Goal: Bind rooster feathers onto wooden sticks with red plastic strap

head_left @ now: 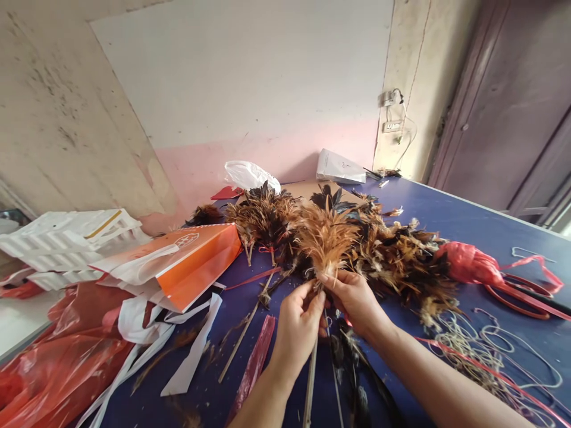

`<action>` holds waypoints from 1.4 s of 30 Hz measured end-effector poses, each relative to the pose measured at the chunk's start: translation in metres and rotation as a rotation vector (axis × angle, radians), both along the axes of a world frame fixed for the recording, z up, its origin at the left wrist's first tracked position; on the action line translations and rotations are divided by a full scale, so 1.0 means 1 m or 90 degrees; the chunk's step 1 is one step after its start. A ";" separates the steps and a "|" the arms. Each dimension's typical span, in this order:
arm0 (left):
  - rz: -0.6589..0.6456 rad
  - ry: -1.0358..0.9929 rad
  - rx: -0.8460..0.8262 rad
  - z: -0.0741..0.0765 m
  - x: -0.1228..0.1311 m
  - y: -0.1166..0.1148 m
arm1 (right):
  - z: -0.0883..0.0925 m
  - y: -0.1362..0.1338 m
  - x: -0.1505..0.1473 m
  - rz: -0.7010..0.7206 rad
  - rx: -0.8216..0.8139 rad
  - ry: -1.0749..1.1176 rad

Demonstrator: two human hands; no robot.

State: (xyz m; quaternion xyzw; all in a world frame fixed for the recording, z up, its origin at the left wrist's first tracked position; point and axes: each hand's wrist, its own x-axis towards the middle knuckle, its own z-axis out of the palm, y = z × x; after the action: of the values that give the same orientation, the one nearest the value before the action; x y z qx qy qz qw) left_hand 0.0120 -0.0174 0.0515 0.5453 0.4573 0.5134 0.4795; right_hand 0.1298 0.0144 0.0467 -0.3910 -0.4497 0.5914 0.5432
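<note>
Brown and black feathers fan out from the top of a feather duster [328, 235] at the middle of the head view. Its thin stick [311, 380] runs down between my forearms. My left hand [300, 318] closes around the base of the feathers. Pressed against the same spot is my right hand [354, 300], fingers pinched at the feather bases. A thin dark strand [333, 368] hangs below my fingers. Long black feathers [357, 374] lie under my right wrist. Bunches of brown feathers [267, 214] lie behind, and a larger feather pile [401, 255] spreads to the right.
On the blue table [459, 208] lie a roll of pink plastic ribbon [475, 261], scissors [517, 297] and tangled string [473, 351]. An orange-and-white bag [196, 264], red plastic [80, 345] and white foam trays [66, 238] crowd the left. A white box [339, 166] stands at the back.
</note>
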 end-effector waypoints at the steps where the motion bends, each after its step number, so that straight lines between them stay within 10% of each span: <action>1: -0.026 -0.081 -0.062 0.001 0.000 0.000 | 0.000 0.000 0.002 0.000 0.002 -0.003; 6: -0.245 -0.466 -0.384 0.004 -0.006 0.005 | -0.002 0.002 0.006 0.031 -0.016 0.018; 11: -0.381 -0.673 -0.419 0.004 -0.010 0.005 | -0.002 0.000 0.006 0.113 -0.007 0.064; 15: -0.370 -0.607 -0.381 0.001 -0.009 0.003 | -0.001 -0.002 0.006 0.142 0.006 0.074; 27: 0.002 -0.064 -0.023 -0.004 0.006 -0.005 | 0.004 -0.007 -0.003 0.048 0.053 -0.042; 42: -0.384 -0.599 -0.327 0.004 -0.004 -0.003 | 0.005 -0.006 0.010 0.187 0.009 0.074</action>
State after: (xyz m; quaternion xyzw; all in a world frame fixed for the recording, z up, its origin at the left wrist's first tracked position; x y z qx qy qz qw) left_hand 0.0080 -0.0202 0.0551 0.2328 0.1315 0.4143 0.8700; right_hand 0.1396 0.0081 0.0517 -0.2823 -0.4736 0.6831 0.4789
